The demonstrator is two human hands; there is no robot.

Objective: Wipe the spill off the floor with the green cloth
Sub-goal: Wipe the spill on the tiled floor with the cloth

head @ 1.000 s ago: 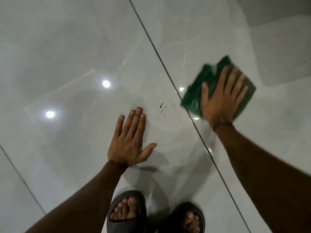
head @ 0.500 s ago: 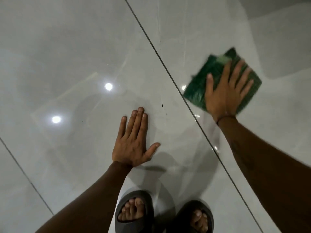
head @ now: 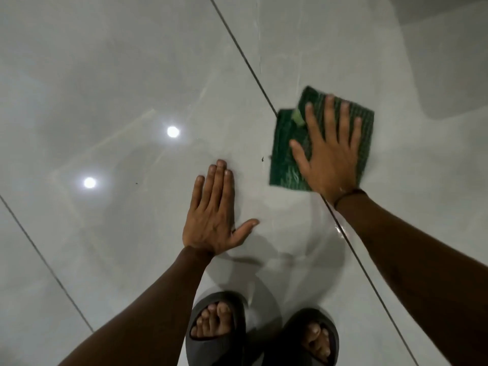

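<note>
We are mid-wipe: our right hand, fingers spread flat, presses the cloth at two o'clock of our flat, empty left hand; next, sweep toward the wet sheen at five o'clock

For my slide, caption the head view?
Right hand presses green cloth flat on glossy floor; left hand braces.

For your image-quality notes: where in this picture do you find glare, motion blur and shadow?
Head view: two round lamp reflections glare on the glossy floor tile; the right hand and green cloth are smeared by motion, while the left hand stays sharp; soft shadow pools beneath the arms near the dark slippers.
</note>
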